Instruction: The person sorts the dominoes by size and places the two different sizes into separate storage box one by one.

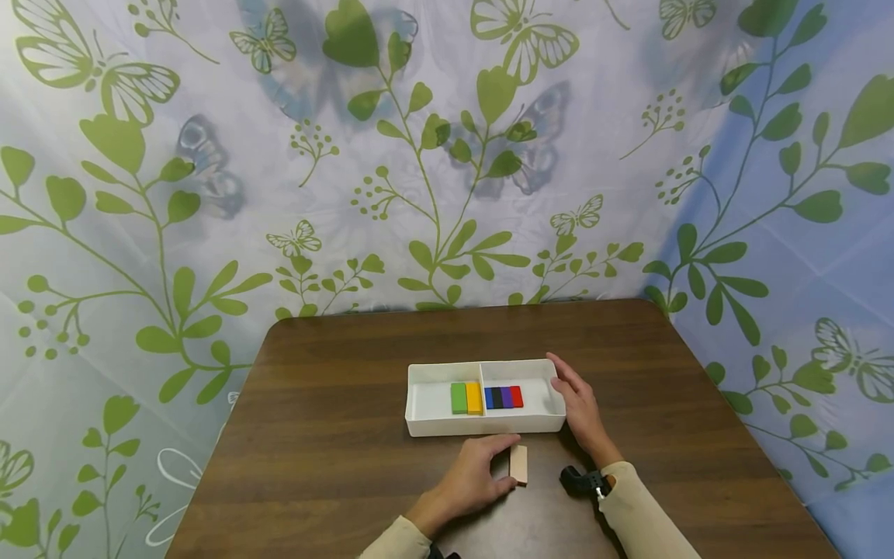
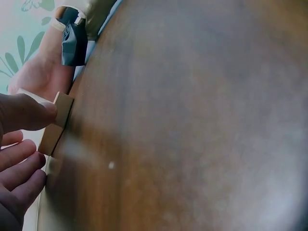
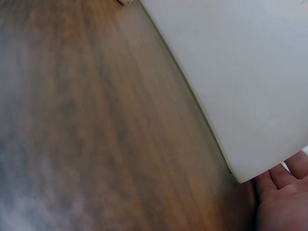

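A plain wooden block lies on the table in front of a white divided box. My left hand pinches the block, thumb at its near end and index finger at its far end; the left wrist view shows the thumb on the wooden block. At the box's right end, my right hand holds the end wall, thumb at the rim. The left compartment contains a green block and a yellow block. Blue, black, purple and red blocks stand side by side against the divider in the right one.
The brown wooden table extends around the box, with its rounded far edge near a leaf-and-butterfly patterned cloth. A black wrist device sits on the right wrist, below the hand.
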Motion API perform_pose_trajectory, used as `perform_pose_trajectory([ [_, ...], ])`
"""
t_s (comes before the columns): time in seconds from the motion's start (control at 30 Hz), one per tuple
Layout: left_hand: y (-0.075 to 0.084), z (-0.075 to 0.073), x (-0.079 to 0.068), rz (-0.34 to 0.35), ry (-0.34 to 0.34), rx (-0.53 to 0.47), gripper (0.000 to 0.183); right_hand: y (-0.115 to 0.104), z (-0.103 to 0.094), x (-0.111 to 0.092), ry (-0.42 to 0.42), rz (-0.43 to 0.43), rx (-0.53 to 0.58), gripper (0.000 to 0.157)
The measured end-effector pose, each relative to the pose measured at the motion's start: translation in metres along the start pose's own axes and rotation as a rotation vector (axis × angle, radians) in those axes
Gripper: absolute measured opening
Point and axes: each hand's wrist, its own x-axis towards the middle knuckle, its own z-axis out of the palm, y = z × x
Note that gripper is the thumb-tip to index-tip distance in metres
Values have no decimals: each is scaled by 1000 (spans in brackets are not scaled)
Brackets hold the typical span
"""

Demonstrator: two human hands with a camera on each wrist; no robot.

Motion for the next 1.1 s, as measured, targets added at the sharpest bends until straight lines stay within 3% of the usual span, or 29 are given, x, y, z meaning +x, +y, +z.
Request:
perform_pose_trajectory([
  [0.37,-4,-1,0,39,-65,35,64,0,1,0,4,9,-3,51],
  [0.73,-5,-2,-1,49,-47,8,59,0,1,-1,7,14,2,51],
  [0.97,0,-12,-2,30,-41,17,58,-1,0,-1,6,20,-4,51],
  [1.1,5,-24,-1,-7,-71,-8,56,-1,1,-1,13,13,-6,51],
])
